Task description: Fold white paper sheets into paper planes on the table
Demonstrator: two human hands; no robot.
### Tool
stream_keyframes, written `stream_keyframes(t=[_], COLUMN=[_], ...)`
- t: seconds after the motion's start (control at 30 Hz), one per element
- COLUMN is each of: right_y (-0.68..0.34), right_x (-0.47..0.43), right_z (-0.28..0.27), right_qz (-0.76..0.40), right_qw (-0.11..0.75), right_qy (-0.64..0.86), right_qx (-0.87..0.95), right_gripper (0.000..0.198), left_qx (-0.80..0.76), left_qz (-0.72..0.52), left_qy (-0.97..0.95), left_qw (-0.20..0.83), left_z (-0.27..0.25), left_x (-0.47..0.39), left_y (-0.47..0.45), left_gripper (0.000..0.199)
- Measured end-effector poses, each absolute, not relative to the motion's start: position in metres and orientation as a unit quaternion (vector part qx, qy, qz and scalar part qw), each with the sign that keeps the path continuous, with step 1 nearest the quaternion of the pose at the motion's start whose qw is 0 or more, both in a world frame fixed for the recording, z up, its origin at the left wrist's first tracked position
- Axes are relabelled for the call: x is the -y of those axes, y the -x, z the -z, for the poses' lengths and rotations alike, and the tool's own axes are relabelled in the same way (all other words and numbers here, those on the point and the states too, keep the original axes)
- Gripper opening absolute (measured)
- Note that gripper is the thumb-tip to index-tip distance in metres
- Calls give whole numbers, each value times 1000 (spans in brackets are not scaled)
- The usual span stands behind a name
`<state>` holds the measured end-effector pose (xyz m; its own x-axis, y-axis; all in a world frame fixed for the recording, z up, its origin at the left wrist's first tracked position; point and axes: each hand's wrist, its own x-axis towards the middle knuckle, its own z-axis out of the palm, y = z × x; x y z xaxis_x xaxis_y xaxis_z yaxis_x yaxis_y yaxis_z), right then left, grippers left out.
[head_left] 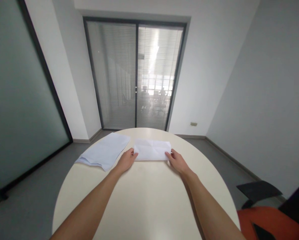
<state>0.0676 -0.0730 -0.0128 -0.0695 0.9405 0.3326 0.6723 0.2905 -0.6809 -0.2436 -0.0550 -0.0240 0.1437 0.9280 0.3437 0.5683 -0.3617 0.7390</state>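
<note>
A white sheet of paper (152,150), creased across its face and longer than it is tall, is stretched between my two hands over the far half of the table. My left hand (126,160) pinches its lower left corner, thumb on top and fingers curled behind. On the opposite side, my right hand (177,161) grips the lower right corner the same way. To the left of my left hand lies a loose stack of white paper (105,150), its sheets slightly fanned at the near edge.
The round cream table (144,200) fills the foreground. An office chair (269,213) with an orange seat and black armrest stands at the right. Behind the table are glass doors (136,73) with blinds, and a frosted glass panel (19,83) is on the left.
</note>
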Motion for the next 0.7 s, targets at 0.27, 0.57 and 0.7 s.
stream_keyframes(t=[0.27, 0.57, 0.7], right_y=[-64, -62, -63], right_x=[73, 72, 70], right_z=[16, 15, 17], right_qz=[-176, -167, -158], right_qw=[354, 348, 334], right_qy=[545, 551, 557], right_qx=[739, 740, 744], right_gripper=[31, 29, 31], left_qx=[-587, -632, -639], left_qz=[-367, -319, -304], left_qy=[-706, -700, -700], left_qw=[146, 92, 95], left_z=[25, 20, 18], left_x=[55, 59, 60], left_y=[246, 244, 243], left_gripper=[25, 20, 17])
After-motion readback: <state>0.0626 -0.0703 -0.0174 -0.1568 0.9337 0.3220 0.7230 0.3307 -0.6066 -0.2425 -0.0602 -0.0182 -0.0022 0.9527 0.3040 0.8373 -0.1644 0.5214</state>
